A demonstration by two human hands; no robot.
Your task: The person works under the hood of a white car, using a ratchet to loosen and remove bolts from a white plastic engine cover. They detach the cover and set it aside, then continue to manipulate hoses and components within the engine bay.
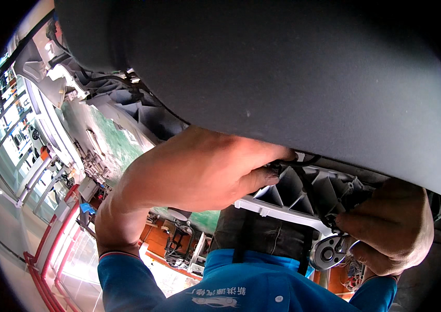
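Observation:
My left hand (210,169) reaches in from the left below the edge of a large dark grey curved panel (293,78). Its thumb and forefinger close together by a black cable (303,179); some fingers are hidden under the panel, and what they pinch is unclear. On the right, my right hand (392,229) is closed with its fingers at a ratchet wrench (328,253), whose round silver head shows beside the thumb. The handle is mostly hidden. Between the hands lies a light grey ribbed frame (277,213), with the ratchet head at its right end.
The panel covers the space above both hands. More ribbed grey structure (142,112) with dark wiring runs behind my left wrist. Left of my arm stand red rails (49,260) and glass-fronted shelving (17,135). An orange-brown surface with assorted parts (179,242) lies below.

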